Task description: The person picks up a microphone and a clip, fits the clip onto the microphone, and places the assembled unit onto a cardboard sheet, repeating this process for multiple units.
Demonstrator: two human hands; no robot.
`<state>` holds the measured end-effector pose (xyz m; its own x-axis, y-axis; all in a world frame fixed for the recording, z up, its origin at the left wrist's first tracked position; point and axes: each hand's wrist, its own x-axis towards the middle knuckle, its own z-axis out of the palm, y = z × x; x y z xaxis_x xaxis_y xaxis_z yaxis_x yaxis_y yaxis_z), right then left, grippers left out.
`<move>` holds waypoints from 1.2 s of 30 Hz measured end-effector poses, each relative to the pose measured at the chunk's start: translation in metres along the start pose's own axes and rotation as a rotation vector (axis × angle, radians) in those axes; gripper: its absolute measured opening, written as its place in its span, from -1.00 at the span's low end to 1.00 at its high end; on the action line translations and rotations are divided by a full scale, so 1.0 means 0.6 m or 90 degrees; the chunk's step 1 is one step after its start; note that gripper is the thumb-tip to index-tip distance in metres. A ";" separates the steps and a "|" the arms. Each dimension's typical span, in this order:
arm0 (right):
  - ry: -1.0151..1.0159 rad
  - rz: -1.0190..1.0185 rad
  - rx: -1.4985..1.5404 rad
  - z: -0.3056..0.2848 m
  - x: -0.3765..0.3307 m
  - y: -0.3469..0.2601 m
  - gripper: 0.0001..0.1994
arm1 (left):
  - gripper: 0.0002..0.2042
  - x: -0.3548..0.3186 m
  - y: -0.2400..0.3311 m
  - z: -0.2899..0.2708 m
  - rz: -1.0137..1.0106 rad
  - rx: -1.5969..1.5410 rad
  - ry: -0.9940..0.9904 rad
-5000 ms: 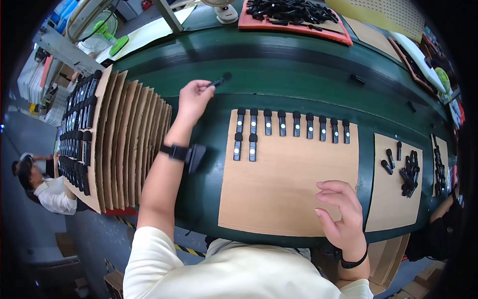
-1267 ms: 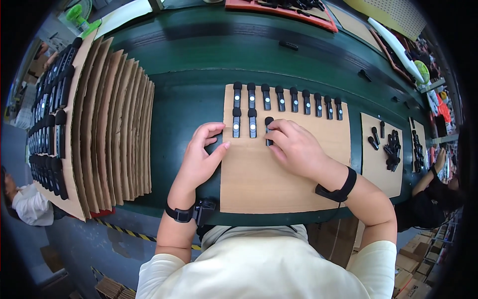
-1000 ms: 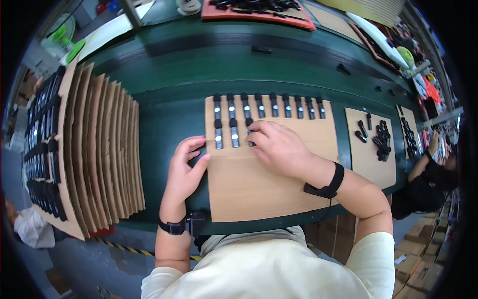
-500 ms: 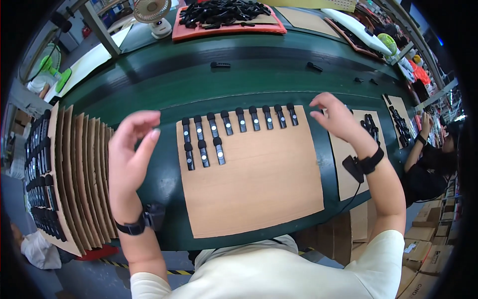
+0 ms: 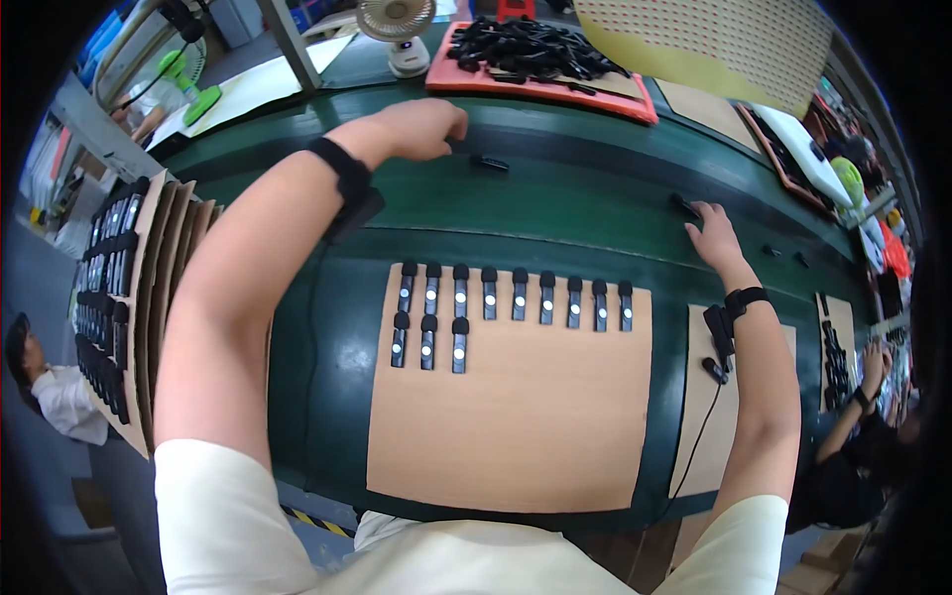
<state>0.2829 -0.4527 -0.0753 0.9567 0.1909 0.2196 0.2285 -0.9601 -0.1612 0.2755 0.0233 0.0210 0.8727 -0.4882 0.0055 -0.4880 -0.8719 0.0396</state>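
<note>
My left hand [image 5: 424, 129] is stretched over the far part of the green table, fingers bent downward and parted, holding nothing. Just right of it lies a small black wireless microphone [image 5: 490, 164]. Farther right, my right hand [image 5: 714, 236] reaches another black microphone [image 5: 682, 204]; its fingertips are at the near end, thumb and fingers apart. Between my arms lies a brown cardboard sheet [image 5: 511, 426]. Along its far edge runs a row of black microphones [image 5: 520, 296] with foam tops, and a shorter row [image 5: 427, 342] starts below at the left.
Several cardboard sheets carrying microphones [image 5: 109, 268] stand stacked at the left. A pink tray [image 5: 555, 99] heaped with black parts is at the back, beside a small fan [image 5: 407, 58]. Another cardboard sheet [image 5: 699, 446] lies under my right forearm. A co-worker's arm [image 5: 851, 416] shows at far right.
Both hands have moved forward from beside the cardboard sheet, each to a microphone on the far part of the table. The view has shifted too. The rows on the sheet look the same.
</note>
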 end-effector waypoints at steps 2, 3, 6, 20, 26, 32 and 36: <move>0.013 0.042 0.001 0.019 0.015 0.008 -0.59 | -0.69 0.027 -0.005 0.022 -0.029 -0.033 -0.084; 0.012 0.039 0.006 0.026 0.025 0.011 -0.59 | -0.69 0.036 -0.008 0.032 -0.033 -0.030 -0.086; 0.025 0.040 -0.049 0.046 0.044 0.022 -0.60 | -0.65 0.061 -0.015 0.066 -0.064 -0.024 -0.126; 0.014 -0.069 0.443 0.026 0.009 -0.025 -0.84 | -0.79 0.087 -0.041 0.133 -0.036 0.028 -0.088; -0.012 0.043 0.686 -0.098 -0.206 -0.171 -0.83 | -0.75 0.020 0.024 0.097 0.022 -0.275 0.123; -0.035 0.077 0.885 -0.141 -0.374 -0.210 -0.76 | -0.81 -0.172 0.160 0.035 0.092 -0.587 0.263; -0.015 0.123 0.927 -0.149 -0.454 -0.253 -0.74 | -0.80 -0.316 0.231 0.027 0.081 -0.697 0.258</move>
<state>-0.0288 -0.3771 -0.0246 0.9922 0.1034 0.0695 0.0618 0.0753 -0.9952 0.0420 -0.0054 0.0093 0.8559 -0.3499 0.3807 -0.4711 -0.2243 0.8531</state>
